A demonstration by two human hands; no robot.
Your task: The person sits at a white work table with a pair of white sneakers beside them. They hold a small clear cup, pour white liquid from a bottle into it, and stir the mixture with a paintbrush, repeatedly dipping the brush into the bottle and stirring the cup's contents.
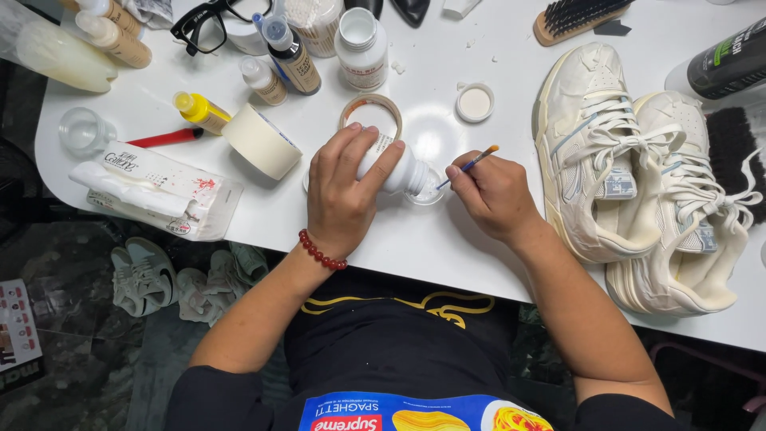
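Note:
My left hand [343,187] grips a small white bottle [403,169], tipped on its side with its mouth toward a small clear dish [427,195] on the white table [447,239]. My right hand [495,195] pinches a thin paintbrush [471,164] with a blue and orange handle; its tip points into the bottle's mouth. A red bead bracelet [321,254] circles my left wrist. The bottle's white cap [475,102] lies just behind.
Two cream-white sneakers [606,152] lie at the right. Rolls of tape [261,141], several bottles [361,48], black glasses [209,24], a red pen [163,138], brushes [574,20] and a packet [155,191] crowd the back and left. More shoes [144,275] sit on the floor.

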